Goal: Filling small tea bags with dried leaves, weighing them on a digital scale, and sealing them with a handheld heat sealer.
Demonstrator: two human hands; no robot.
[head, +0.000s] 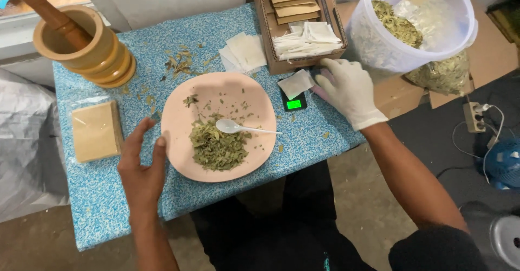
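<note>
round pink plate, lying flat on the blue speckled tabletop, left rim just beside the bare hand's thumb, holding a loose heap of dried green leaves toward its near side with a few crumbs scattered farther back. white plastic spoon resting on the heap's upper edge, bowl to the left, handle pointing right. small white paper sachet sitting flat on a little black scale with a lit green display, just beside the gloved fingers.
</note>
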